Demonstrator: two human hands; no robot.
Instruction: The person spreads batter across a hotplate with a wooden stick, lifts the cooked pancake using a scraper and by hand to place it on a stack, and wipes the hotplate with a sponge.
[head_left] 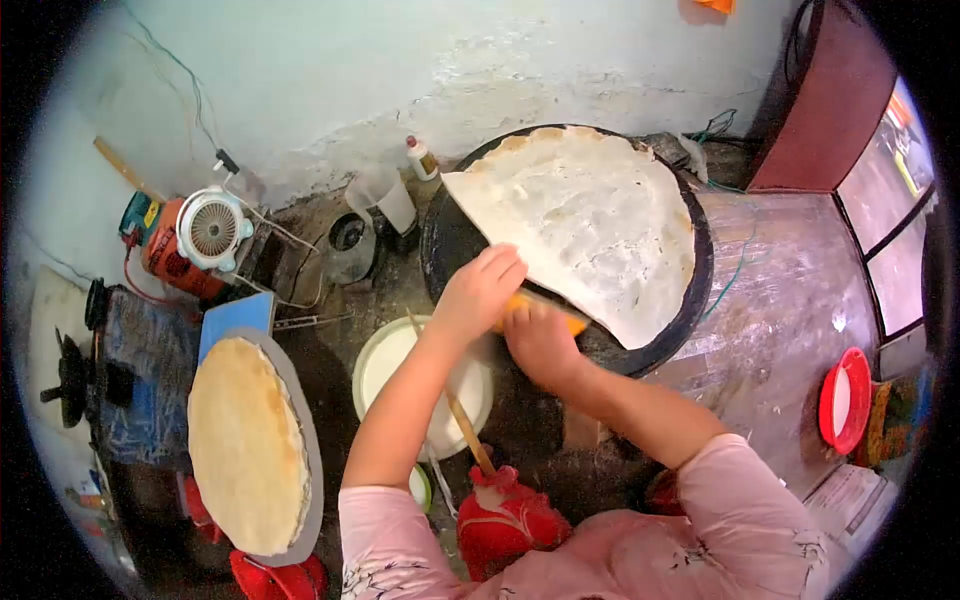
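Observation:
A large thin pancake (610, 220) lies on a round black griddle (437, 245), its near-left edge running straight. The dark griddle surface shows beside that edge. My left hand (485, 290) is at the middle of this edge, its fingers closed on the pancake's rim; the fingertips are partly hidden. Just right of it and nearer to me, my right hand (543, 347) is closed around a yellow-orange scraper (570, 321), which sits low at the griddle's near side by the pancake's edge.
A bucket of white batter (378, 362) with a wooden-handled tool (465, 425) stands below my left forearm. Finished pancakes (245, 445) are stacked on a round board at left. A small blower (213, 228), a clear jug (385, 200) and a bottle (422, 158) stand near the wall; a red bowl (846, 402) is at right.

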